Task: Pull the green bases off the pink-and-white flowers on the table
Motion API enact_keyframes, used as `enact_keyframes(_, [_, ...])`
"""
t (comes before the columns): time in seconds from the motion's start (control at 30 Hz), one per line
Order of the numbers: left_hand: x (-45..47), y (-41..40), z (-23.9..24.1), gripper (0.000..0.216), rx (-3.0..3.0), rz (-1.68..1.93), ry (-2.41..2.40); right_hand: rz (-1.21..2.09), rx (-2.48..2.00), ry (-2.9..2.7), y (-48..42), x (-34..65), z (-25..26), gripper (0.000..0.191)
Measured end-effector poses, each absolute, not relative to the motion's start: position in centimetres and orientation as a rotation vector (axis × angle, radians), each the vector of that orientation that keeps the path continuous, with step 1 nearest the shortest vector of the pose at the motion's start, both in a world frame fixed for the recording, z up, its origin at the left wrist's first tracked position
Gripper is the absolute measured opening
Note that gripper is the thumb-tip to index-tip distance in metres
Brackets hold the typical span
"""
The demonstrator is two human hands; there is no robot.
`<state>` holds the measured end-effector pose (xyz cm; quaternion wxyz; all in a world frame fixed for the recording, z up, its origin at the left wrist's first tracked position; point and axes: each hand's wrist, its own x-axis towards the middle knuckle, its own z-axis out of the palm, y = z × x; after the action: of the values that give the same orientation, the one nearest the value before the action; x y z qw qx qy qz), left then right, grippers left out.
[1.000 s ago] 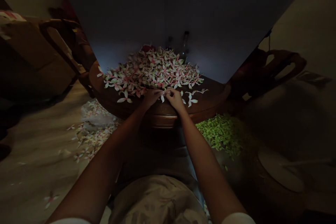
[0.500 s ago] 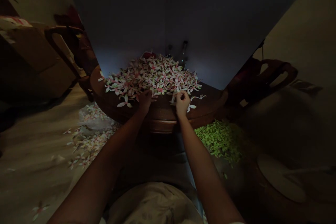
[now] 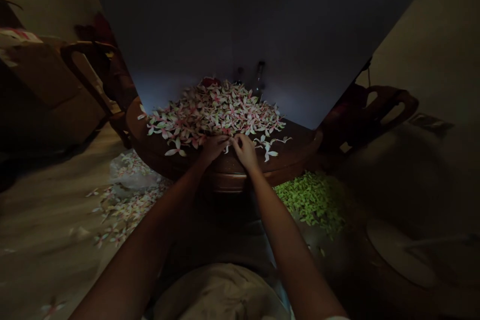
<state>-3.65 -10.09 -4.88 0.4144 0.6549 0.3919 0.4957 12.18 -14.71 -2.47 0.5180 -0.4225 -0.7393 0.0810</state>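
Note:
A heap of white-and-pink flowers [image 3: 225, 105], which look artificial, covers the round wooden table [image 3: 300, 145]. At its front edge my two hands meet fingertip to fingertip. My left hand [image 3: 213, 148] is closed in a pinch on a flower [image 3: 226, 149], and one white petal shows below the fingers. From the right, my right hand [image 3: 244, 151] pinches at the same flower with thumb and forefinger. The fingers hide most of it. Several loose white flowers [image 3: 268, 151] lie just right of my right hand.
Dark upright panels [image 3: 292, 45] stand behind the heap, with a bottle [image 3: 259, 80] before them. More flowers [image 3: 131, 207] and a clear plastic bag [image 3: 131, 172] are low on the left. Green pieces [image 3: 313, 197] are piled low on the right. Chairs [image 3: 393, 110] flank the table.
My right hand has moved left, away from the loose flowers, and now meets my left hand. My left hand has shifted slightly right. The view has tilted a little.

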Motion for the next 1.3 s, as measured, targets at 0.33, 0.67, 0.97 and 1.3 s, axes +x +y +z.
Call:
enact_keyframes(0.33, [-3.9,-9.8,-5.8,0.036,1.873,1.138,1.016,0.274,-1.052,-1.747,-13.5,12.8,-3.3,0.029])
enact_keyframes(0.67, [-4.0,-9.8,-5.6,0.035,1.874,1.134,1.101,0.398,-1.043,-1.743,-13.3,13.0,-3.4,0.028])
enact_keyframes(0.97, [-4.0,-10.2,-5.2,0.044,1.757,1.135,1.088,0.408,-1.024,-1.746,-13.3,13.0,-3.5,0.025])
enact_keyframes(1.3, [-4.4,-10.3,-4.9,0.040,1.686,1.214,1.097,0.458,-0.940,-1.746,-13.4,13.0,-3.6,0.028])
